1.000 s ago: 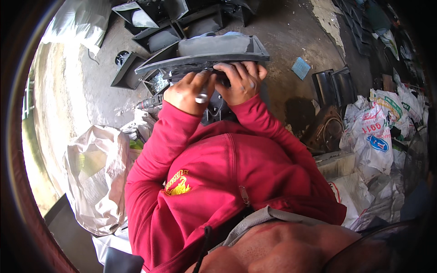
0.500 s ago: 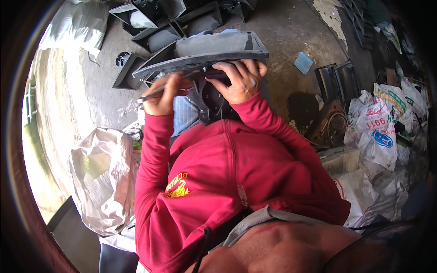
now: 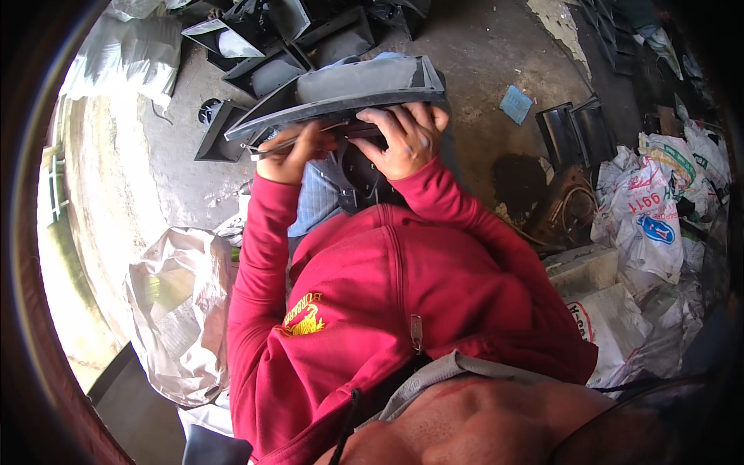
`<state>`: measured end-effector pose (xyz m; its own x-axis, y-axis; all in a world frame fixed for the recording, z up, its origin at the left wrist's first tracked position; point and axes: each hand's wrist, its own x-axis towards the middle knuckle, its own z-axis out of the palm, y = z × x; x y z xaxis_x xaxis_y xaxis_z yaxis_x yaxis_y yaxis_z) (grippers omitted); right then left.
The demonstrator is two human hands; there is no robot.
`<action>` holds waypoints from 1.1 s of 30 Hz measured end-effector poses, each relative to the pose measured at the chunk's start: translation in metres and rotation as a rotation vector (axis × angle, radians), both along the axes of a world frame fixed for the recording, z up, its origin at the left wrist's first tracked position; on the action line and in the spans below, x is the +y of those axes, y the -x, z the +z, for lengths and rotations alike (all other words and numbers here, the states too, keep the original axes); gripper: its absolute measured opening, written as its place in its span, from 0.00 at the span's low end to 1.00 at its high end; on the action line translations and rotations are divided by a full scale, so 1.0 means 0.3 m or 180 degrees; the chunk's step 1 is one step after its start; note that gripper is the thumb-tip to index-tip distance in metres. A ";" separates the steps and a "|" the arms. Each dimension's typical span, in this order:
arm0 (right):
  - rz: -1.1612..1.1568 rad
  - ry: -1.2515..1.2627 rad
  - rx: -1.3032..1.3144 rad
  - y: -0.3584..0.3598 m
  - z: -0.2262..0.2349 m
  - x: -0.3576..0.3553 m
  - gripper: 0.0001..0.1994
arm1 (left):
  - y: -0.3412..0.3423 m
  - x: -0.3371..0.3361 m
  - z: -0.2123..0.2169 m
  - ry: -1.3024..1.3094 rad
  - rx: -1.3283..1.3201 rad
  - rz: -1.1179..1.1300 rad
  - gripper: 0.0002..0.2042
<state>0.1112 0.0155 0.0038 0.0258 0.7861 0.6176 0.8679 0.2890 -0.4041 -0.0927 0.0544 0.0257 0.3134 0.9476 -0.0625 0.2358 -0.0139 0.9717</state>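
Observation:
A wide black trough-shaped panel (image 3: 353,81) with a dusty grey inner face lies tilted across my lap. My left hand (image 3: 293,151) is closed around a thin metal tool (image 3: 267,150) under the panel's near left edge; its kind cannot be made out. The tool's outer end sticks out to the left, and its inner tip is near the panel's underside. My right hand (image 3: 407,141) grips the near edge right of centre, thumb and fingers curled beneath it. Below the panel, between the hands, is a black part with a rounded opening (image 3: 360,172). Whatever the fingertips touch underneath is hidden.
Several similar black panels (image 3: 271,70) are piled ahead on the left. Two dark panels (image 3: 573,132) stand at the right beside printed white sacks (image 3: 643,205). A blue square piece (image 3: 515,105) lies on the concrete floor. Near my left arm stands a whitish sack (image 3: 178,310).
The metal tool has swung so its outer end sits higher and flatter. My left hand has moved slightly right and up under the panel. The panel's right end has shifted a little left.

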 end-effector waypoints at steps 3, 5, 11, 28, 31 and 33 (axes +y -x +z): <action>0.0075 -0.0101 -0.0019 0.004 -0.007 0.001 0.20 | 0.059 -0.028 -0.060 0.0956 -0.1219 0.0633 0.17; 0.0100 -0.0188 0.0001 -0.006 -0.016 -0.002 0.20 | 0.066 -0.051 -0.036 0.0776 -0.1178 0.0858 0.18; 0.0083 -0.0241 -0.0012 0.005 -0.008 0.005 0.19 | -0.077 -0.075 0.118 -0.1893 0.1244 0.0198 0.06; -0.0013 -0.0063 -0.0077 0.011 -0.012 0.001 0.21 | 0.043 -0.046 -0.031 0.1033 -0.1243 0.0764 0.15; -0.0041 -0.0066 -0.0123 0.011 -0.006 -0.002 0.20 | 0.009 -0.074 0.031 0.0545 -0.1088 0.0898 0.13; -0.0028 -0.0073 -0.0140 0.012 -0.003 0.000 0.19 | -0.028 -0.092 0.072 0.0078 -0.0661 0.0755 0.12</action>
<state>0.1075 0.0153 0.0029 0.0049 0.7715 0.6362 0.8872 0.2901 -0.3587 -0.0843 0.0268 0.0473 0.0921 0.9948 -0.0440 0.0263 0.0417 0.9988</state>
